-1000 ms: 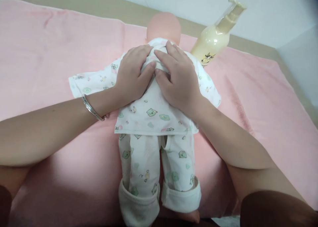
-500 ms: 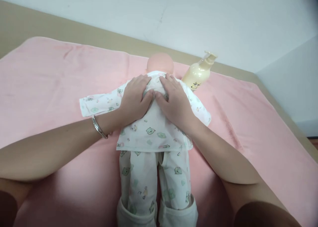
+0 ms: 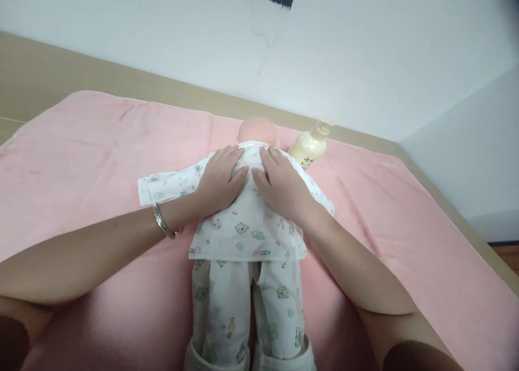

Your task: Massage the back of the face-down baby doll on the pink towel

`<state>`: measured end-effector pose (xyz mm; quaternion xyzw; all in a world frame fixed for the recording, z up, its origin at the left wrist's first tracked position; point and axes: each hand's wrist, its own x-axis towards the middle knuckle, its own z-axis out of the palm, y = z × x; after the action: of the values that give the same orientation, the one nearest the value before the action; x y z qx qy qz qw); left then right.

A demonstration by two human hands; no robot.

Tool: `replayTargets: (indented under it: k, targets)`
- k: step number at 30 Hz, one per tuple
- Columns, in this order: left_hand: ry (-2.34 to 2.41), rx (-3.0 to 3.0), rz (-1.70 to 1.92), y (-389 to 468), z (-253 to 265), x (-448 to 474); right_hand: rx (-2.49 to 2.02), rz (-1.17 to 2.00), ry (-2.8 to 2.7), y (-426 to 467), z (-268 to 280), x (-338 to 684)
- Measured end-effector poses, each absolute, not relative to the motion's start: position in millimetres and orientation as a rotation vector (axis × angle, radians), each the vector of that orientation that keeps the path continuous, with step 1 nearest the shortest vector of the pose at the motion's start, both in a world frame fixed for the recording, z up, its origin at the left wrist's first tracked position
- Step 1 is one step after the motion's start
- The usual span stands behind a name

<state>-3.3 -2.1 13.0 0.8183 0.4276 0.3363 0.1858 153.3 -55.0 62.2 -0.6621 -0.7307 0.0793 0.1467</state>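
The left hand [image 3: 219,181] and the right hand [image 3: 281,184] lie flat on the upper back of the baby doll [image 3: 247,219] — fingers spread and released, grasping nothing, thumbs almost meeting. The doll lies face down on the pink blanket [image 3: 81,160], its head just beyond the fingertips. A lotion bottle [image 3: 308,146] lies near the right fingers.

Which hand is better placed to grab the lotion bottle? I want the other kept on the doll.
Likely the right hand: the lotion bottle stands just beyond its fingertips, while the left hand lies across the doll.
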Motion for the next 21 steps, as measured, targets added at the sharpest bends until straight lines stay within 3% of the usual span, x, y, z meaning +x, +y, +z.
replayTargets:
  k: [4,9,15,21]
  targets:
    - [1.247,2.144,0.975,-2,24,-3,-1.854,0.344,-2.180,-71,90,161]
    - [1.042,1.867,1.067,-6,53,20,-1.828,0.008,-1.810,-62,117,200]
    - [0.678,1.135,0.966,12,92,79,-1.937,-0.019,-1.728,-36,109,239]
    - [0.534,0.832,0.788,28,106,106,-1.987,-0.321,-1.933,-30,95,223]
